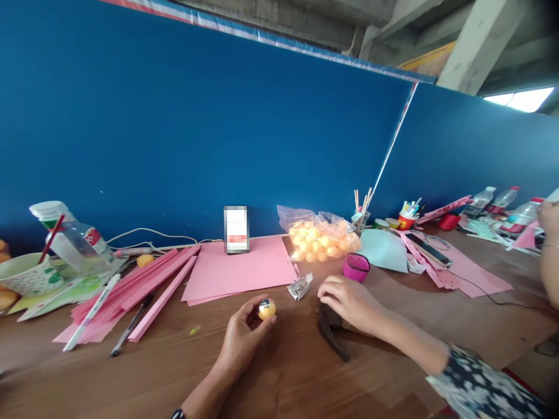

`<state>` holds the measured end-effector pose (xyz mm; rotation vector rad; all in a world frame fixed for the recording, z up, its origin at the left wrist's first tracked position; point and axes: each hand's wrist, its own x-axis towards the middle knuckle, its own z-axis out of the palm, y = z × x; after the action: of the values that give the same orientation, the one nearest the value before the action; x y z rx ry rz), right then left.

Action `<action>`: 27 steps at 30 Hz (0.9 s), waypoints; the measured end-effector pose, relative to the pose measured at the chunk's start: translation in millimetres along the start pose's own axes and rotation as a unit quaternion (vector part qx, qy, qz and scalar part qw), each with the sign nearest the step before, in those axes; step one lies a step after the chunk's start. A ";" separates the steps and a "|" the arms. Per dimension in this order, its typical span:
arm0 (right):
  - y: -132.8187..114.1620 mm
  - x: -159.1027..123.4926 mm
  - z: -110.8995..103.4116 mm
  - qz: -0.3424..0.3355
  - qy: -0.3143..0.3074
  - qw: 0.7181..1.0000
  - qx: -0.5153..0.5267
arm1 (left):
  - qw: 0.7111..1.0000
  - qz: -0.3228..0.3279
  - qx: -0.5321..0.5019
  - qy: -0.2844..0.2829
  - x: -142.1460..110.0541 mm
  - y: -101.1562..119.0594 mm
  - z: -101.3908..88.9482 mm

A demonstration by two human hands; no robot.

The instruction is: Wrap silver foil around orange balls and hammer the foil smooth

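Note:
My left hand (245, 333) is closed around a small yellow ball (266, 312) with a shiny, mirror-like upper part, held just above the table. To its right, my right hand (349, 302) hovers over or rests on a dark brown curved object (332, 337), whose kind I cannot make out. Its fingers are bent together, and anything between them is hidden. Between the hands and a little beyond lies a small opened silver packet (299, 288) with tiny bits in it. A magenta fabric cup (356, 268) stands just behind my right hand.
A clear bag of orange balls (321, 241) lies behind the hands. Pink paper sheets (240, 267) and a propped phone (236, 230) stand near the blue partition (218, 128). Paper strips, pens and a patterned bowl (32, 276) occupy the left; another person's arm (550, 250) shows at far right.

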<state>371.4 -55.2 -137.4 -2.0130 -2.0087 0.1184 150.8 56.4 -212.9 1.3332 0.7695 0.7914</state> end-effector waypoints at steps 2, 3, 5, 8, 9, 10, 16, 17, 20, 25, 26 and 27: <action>-4.7 22.4 11.2 -0.029 -0.009 0.999 -0.045 | 1.000 0.001 -0.005 0.003 -0.6 0.4 -0.3; -5.8 32.4 17.1 -0.037 -0.017 0.997 -0.070 | 1.000 0.003 -0.007 0.003 -0.8 0.1 -0.7; -5.9 48.2 27.1 -0.046 -0.035 0.993 -0.103 | 1.000 0.008 -0.008 -0.003 -0.5 -1.1 -1.8; -3.8 60.0 35.7 -0.056 -0.055 0.990 -0.116 | 1.000 0.017 -0.002 -0.011 1.1 -3.8 -3.3; -3.0 61.3 37.2 -0.058 -0.060 0.989 -0.120 | 1.000 0.019 0.001 -0.013 1.7 -4.5 -3.5; -2.1 61.9 38.2 -0.058 -0.065 0.988 -0.125 | 1.000 0.021 0.004 -0.015 2.2 -5.1 -3.6; 7.1 66.5 41.8 -0.037 -0.087 0.983 -0.157 | 1.000 0.019 0.010 -0.019 1.9 -5.5 -3.4; 9.5 68.5 42.1 -0.029 -0.090 0.982 -0.161 | 1.000 0.018 0.011 -0.018 1.5 -5.2 -3.4; 16.5 74.5 41.0 -0.007 -0.100 0.981 -0.168 | 1.000 0.013 0.007 -0.015 0.5 -3.2 -2.9; 21.2 81.9 35.4 0.017 -0.125 0.979 -0.163 | 1.000 0.007 0.001 -0.011 -0.7 1.2 -1.3; 20.9 83.6 34.6 0.020 -0.129 0.978 -0.161 | 1.000 0.006 0.000 -0.010 -0.8 1.7 -1.2; 20.4 85.5 34.0 0.022 -0.131 0.978 -0.160 | 1.000 0.006 -0.001 -0.007 -1.0 2.1 -1.2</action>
<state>384.0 34.7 -162.6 -2.3450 -2.2664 0.0782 149.2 56.4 -210.8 1.3418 0.7506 0.7900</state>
